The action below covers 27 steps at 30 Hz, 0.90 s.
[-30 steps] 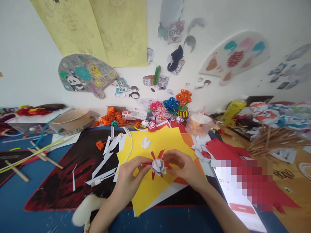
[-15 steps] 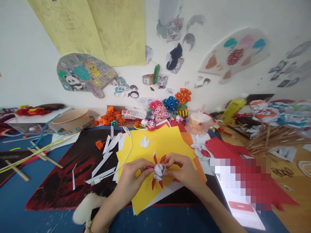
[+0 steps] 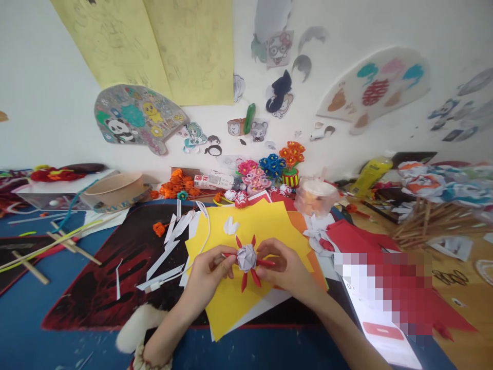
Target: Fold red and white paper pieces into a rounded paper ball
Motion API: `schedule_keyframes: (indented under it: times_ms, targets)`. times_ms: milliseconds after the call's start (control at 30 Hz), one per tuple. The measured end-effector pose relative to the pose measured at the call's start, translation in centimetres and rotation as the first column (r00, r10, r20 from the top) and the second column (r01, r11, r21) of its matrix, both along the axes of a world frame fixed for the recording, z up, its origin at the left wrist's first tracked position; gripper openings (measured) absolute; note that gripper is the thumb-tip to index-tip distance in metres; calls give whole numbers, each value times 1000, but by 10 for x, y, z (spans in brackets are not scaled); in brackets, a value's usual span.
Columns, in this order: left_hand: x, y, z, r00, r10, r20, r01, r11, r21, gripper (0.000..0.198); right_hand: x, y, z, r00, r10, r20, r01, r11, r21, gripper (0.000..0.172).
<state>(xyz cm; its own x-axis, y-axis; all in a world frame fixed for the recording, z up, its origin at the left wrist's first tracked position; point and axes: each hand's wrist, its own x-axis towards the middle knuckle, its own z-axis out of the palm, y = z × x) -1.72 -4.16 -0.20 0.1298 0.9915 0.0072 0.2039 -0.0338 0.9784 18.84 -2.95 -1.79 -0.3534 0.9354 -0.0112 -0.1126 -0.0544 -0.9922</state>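
A small folded paper flower (image 3: 247,258), white in the middle with red pointed petals sticking out, is held between both hands over a stack of yellow paper sheets (image 3: 265,225). My left hand (image 3: 207,277) pinches its left side with curled fingers. My right hand (image 3: 283,268) grips its right side, thumb and fingers closed on a red petal. A small white paper scrap (image 3: 230,226) lies on the yellow sheet just behind the flower.
White paper strips (image 3: 169,252) and a white cable lie on the black-and-red mat (image 3: 115,277). A plastic cup (image 3: 316,197), paper flower bunches (image 3: 269,169), a bowl (image 3: 115,189), wooden sticks (image 3: 431,216), red paper (image 3: 354,236) and a phone (image 3: 385,334) surround the work spot.
The flower has been turned between the fingers and lifted slightly; its red petals now point in other directions. Both hands stay closed on it.
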Motion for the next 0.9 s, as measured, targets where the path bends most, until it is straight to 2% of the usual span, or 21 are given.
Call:
schedule_keyframes:
  times_ms: [100,167,200,267,300,367,433,533,667,900]
  targets:
    - [0,0,-2,997,-33,-69,36,998,42,25,-8,-6,0,1000,-21,4,21,1000,-14,41]
    - [1,-1,1,980,42,-197,-4,982,188,22,-13,-9,0,999,-45,-8,45,999,-20,38]
    - [1,-3,4,956,127,-264,-42,952,305,19,-16,-11,0,998,-64,-9,63,998,-24,38]
    - [2,-7,10,878,327,-349,-87,827,555,15,-19,-12,0,994,-110,5,110,994,-29,38]
    - [3,-9,13,852,351,-388,-35,778,627,9,-20,-13,0,991,-129,19,129,991,-28,38]
    - [6,-13,18,810,333,-483,94,739,667,6,-21,-13,1,986,-156,52,157,988,-17,37]
    - [9,-16,20,761,315,-566,177,740,649,6,-22,-14,2,982,-169,87,169,986,10,36]
    - [11,-15,19,732,286,-619,206,772,601,4,-24,-15,5,972,-182,146,177,983,45,34]
    - [12,-13,17,742,297,-600,150,800,582,10,-26,-17,4,965,-176,195,171,984,41,33]
    - [13,-14,14,769,305,-562,44,851,523,12,-27,-17,-2,982,-149,118,157,985,-67,38]
